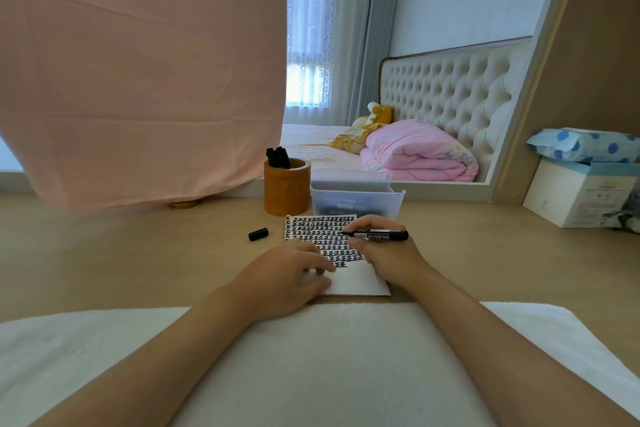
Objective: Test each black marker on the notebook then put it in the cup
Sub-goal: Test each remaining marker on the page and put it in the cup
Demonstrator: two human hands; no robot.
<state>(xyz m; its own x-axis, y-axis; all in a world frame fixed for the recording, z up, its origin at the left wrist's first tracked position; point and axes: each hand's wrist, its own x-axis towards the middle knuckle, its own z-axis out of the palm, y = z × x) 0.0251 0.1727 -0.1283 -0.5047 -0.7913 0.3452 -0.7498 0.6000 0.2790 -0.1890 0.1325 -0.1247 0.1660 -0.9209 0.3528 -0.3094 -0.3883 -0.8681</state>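
Note:
A white notebook lies on the wooden desk, its upper part covered with rows of black marks. My right hand holds an uncapped black marker level over the page, tip pointing left. My left hand rests flat on the notebook's lower left part. The marker's black cap lies on the desk left of the notebook. Behind it stands a brown cup with several black markers sticking out.
A clear plastic box with more markers sits right behind the notebook. A pink cloth hangs at the left. A white carton stands at the right. A white towel covers the desk's near edge.

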